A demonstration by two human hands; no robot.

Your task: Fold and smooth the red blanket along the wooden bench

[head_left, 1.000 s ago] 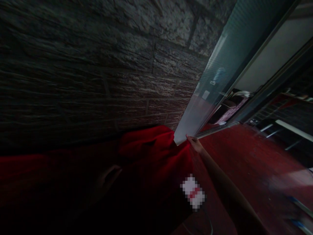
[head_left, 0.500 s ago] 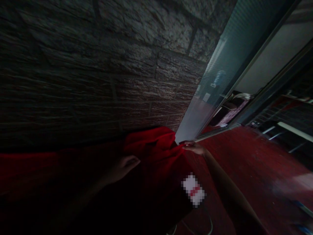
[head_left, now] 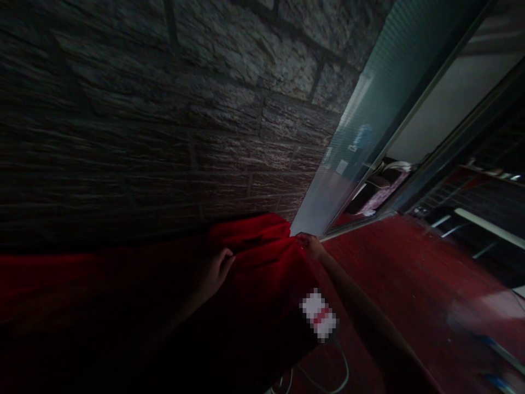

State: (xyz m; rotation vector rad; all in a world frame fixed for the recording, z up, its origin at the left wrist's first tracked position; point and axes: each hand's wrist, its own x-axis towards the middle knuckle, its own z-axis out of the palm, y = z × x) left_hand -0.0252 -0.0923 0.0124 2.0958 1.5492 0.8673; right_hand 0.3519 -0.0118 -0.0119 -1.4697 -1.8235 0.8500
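Red cloth point(head_left: 254, 241) lies in loose folds right up against a rough stone wall point(head_left: 229, 109), its near part sinking into deep shadow. At its right-hand edge the right hand point(head_left: 308, 243) pinches the fabric between its fingertips, the forearm reaching in from the lower right. Above the folds on the other side is the left hand point(head_left: 219, 268), fingers bent and thumb drawn in; in this dim light I cannot tell whether it grasps the cloth or only rests near it. A white-and-red patch point(head_left: 319, 316), blurred into squares, shows beside the right forearm, with a pale cable point(head_left: 344, 375) looping below. Beyond the right hand, a ribbed glass panel point(head_left: 336, 148) meets the red floor point(head_left: 410, 262).
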